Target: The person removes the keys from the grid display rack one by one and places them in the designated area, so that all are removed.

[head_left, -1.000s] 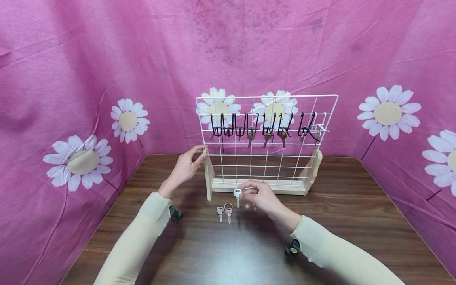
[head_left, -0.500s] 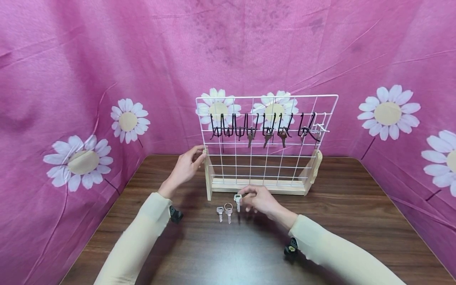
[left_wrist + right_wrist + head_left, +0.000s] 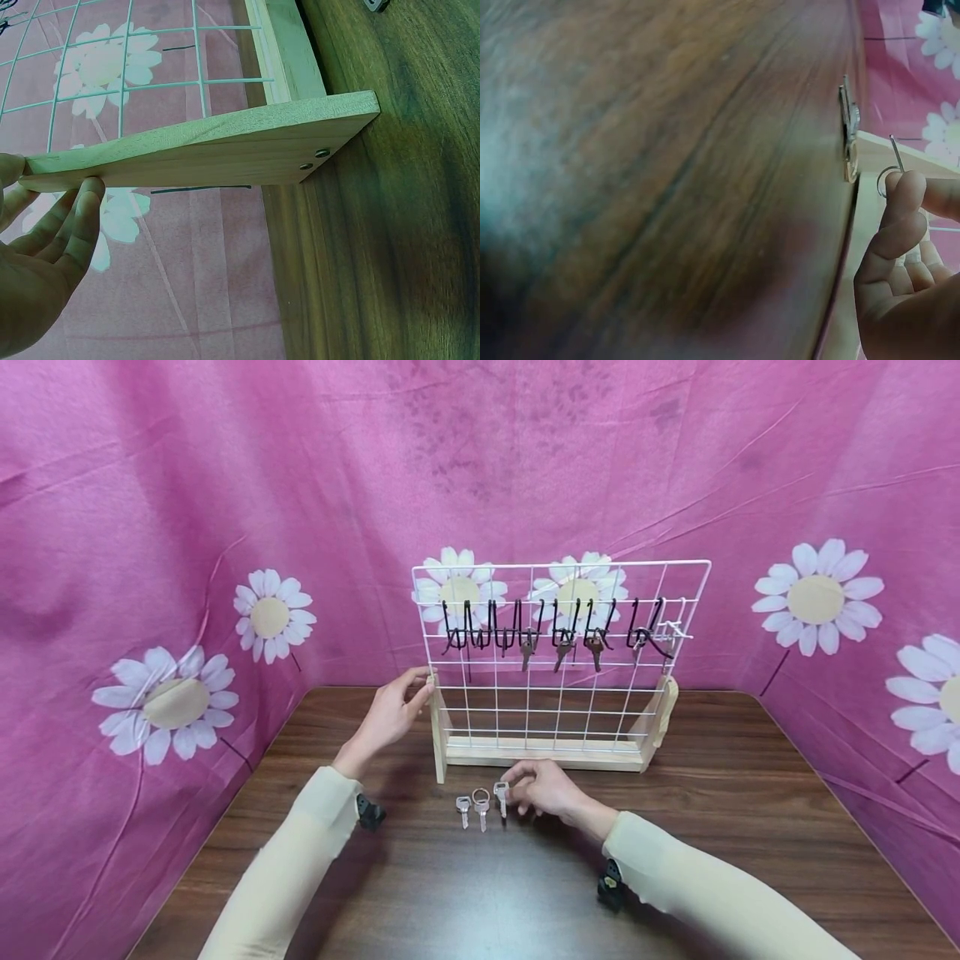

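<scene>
With the fingertips of my left hand [image 3: 388,714] I hold the upper end of the wooden side panel [image 3: 187,154] of a wire grid rack [image 3: 555,747]. My right hand [image 3: 551,789] pinches a silver key [image 3: 502,793] just above the table, in front of the rack's base. In the right wrist view, a thin ring [image 3: 885,180] shows by the fingertips, and the key is seen edge-on. Two more silver keys, a left one [image 3: 463,810] and a right one [image 3: 482,812], lie on the table beside the held key. A gold-coloured ring [image 3: 481,794] touches the right one.
Several black hooks [image 3: 505,635] line the grid. Darker keys [image 3: 564,652] hang from some hooks toward the right. A white hook [image 3: 675,628] sits at the grid's right edge. Pink flowered cloth [image 3: 337,510] surrounds the brown wooden table [image 3: 712,810].
My right hand has come down and slightly nearer with the key, away from the rack's base toward the table. The left hand stays on the rack's side panel.
</scene>
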The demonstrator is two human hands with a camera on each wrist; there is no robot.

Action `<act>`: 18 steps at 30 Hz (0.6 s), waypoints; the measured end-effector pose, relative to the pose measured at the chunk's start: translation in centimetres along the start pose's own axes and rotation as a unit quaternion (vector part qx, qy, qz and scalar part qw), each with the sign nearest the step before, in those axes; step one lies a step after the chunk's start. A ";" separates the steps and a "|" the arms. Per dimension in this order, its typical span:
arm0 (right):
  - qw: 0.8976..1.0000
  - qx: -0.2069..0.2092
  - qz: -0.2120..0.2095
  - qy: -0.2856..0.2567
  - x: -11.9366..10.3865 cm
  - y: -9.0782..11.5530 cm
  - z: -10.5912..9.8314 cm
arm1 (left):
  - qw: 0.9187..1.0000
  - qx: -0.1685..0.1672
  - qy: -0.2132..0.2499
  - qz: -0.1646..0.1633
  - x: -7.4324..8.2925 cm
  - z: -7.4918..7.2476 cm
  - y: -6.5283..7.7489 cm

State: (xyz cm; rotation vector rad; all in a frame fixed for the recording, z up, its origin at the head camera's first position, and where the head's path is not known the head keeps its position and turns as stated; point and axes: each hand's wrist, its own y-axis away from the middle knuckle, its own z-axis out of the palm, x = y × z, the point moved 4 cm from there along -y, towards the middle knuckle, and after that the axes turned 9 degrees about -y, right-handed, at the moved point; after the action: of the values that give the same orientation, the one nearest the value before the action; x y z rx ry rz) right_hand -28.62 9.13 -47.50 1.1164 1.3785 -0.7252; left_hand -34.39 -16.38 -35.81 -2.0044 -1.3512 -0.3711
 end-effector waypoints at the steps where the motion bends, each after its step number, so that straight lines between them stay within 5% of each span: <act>1: 1.000 -0.002 0.002 0.000 0.1 0.0 0.0 | 1.000 0.000 0.000 -0.001 0.0 0.0 0.0; 18: 1.000 0.005 0.016 0.025 1.0 -0.3 0.4 | 1.000 -0.005 0.000 -0.008 -0.1 0.0 0.0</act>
State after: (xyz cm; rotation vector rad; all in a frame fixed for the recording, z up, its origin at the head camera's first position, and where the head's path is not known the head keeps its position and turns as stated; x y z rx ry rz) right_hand -28.61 8.85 -48.53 1.1688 1.3973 -0.6850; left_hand -34.49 -16.48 -35.87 -2.0031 -1.3675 -0.3863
